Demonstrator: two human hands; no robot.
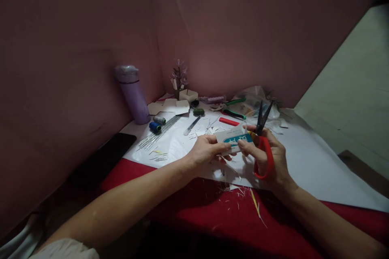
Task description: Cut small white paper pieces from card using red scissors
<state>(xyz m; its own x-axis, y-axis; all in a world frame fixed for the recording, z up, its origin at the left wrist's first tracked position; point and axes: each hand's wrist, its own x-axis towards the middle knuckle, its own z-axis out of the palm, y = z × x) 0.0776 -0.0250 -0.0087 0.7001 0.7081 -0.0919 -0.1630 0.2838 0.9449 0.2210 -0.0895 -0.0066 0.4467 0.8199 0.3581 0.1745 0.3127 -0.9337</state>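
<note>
Lower centre-right: small white-and-teal printed carton [234, 136], flattish, held up over the white sheet [306, 158]. Left hand [207, 149] has its fingers pinched on the carton's left end. Right hand [275, 160] has thumb and fingers on the right end, and also carries the red-handled scissors [265, 156], blades parted a little and pointing up. Fingers of both hands cover part of the print.

Clutter is dense right behind the carton. Just past it: red bar [229, 122], then pliers [232, 113] with green-and-black handles, then a clear plastic bag [253, 100] at centre-right. Slim clear-and-dark tool [193, 125] lies left of the red bar; can't tell pen or knife. Green thread spool [198, 111] near its upper end.

Left of centre: bundle of thin wires [161, 132] laid diagonally, with a blue thread spool [154, 127] and a grey thread spool [159, 119] beside it. White cardboard pieces [172, 107] behind, small ornamental tree [179, 75] further back by the wall [212, 28].

Purple bottle [133, 99] stands farther left; dark flat slab [112, 151] below it.

Thin scraps [226, 186] litter the sheet edge and red cloth [188, 206] under the hands, plus a yellow strip [255, 203].
</note>
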